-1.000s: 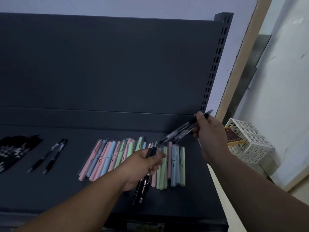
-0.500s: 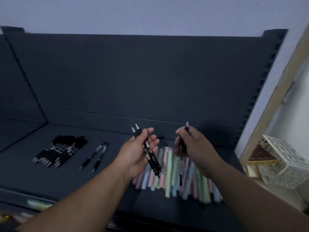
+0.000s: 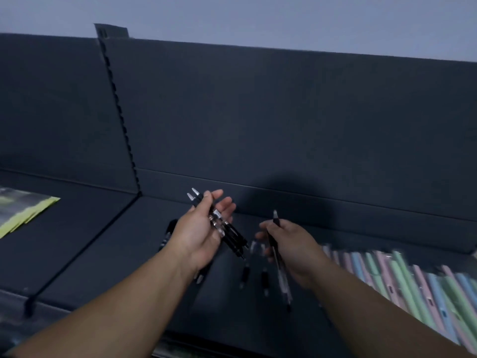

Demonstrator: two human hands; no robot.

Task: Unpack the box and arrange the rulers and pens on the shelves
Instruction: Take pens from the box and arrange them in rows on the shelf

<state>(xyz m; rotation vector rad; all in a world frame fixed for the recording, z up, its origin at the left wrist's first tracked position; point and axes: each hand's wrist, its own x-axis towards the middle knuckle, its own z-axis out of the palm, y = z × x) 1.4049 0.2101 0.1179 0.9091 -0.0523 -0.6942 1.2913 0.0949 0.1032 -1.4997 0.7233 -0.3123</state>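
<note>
My left hand [image 3: 200,232] holds a small bunch of black pens [image 3: 233,235] across its palm, tips pointing up-left, above the dark shelf [image 3: 108,257]. My right hand [image 3: 289,241] grips a black pen [image 3: 280,267] that hangs point down. Two black pens [image 3: 254,276] lie on the shelf between my hands. More black pens [image 3: 167,235] lie partly hidden behind my left wrist. A row of pastel pens [image 3: 418,282] in pink, green and blue lies on the shelf at the right, partly hidden by my right forearm.
A dark back panel [image 3: 284,120] rises behind the shelf. A slotted upright [image 3: 120,115] divides it from the neighbouring bay on the left, where yellow-green packets [image 3: 23,213] lie. The shelf's front edge [image 3: 77,310] runs along the bottom left.
The view has swung to the left, so the pastel pens now sit at the right and the left bay shows. Both hands have kept their pens and are now over the black pens on the shelf.
</note>
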